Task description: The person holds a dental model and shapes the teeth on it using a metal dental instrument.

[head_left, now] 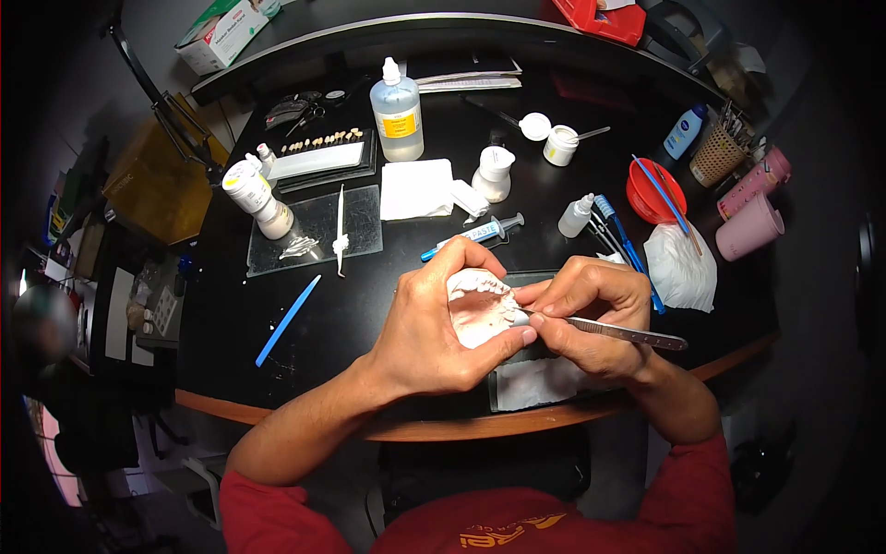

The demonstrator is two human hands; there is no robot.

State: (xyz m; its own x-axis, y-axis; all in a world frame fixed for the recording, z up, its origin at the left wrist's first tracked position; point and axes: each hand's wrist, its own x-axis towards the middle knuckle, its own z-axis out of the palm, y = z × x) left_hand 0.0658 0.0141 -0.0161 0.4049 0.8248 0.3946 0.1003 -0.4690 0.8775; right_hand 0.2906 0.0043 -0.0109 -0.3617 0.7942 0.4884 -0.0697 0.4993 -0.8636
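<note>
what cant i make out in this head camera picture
All in the head view:
Metal tool: its tip is lost between the right hand and the dental cast.
Cast's palm side: covered by the left hand.
Clear bottle: label's fine print too small to read.
Red object: cut off by the top edge.

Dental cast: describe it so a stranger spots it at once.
Start at the black table, then find the left hand above it. That hand grips the pale dental cast; unlike the tooth samples in their straight row, its teeth follow a curved arch.
</note>
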